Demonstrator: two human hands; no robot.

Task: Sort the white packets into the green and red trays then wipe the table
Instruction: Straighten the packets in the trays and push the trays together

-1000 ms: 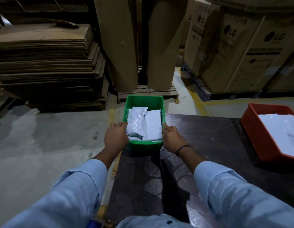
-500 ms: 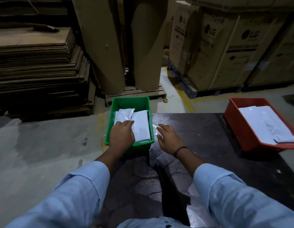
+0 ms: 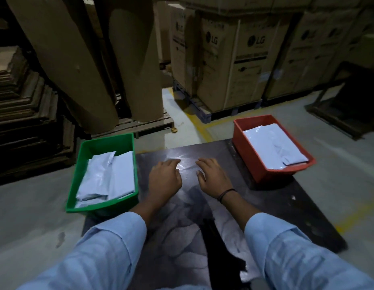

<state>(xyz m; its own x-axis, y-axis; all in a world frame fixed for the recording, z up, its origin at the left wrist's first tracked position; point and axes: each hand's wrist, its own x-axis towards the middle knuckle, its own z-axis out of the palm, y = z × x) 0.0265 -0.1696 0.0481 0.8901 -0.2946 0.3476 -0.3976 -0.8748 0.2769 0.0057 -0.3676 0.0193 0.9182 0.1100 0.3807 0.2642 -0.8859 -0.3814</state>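
Green plastic tray point(image 3: 104, 143) of white packets point(image 3: 107, 178) overhangs the dark table point(image 3: 286, 206) edge beside your empty, loosely open left hand point(image 3: 165, 180) — knock it while wiping and it may tip. Your right hand point(image 3: 213, 177), empty and spread, sits near the red plastic tray point(image 3: 263, 170).
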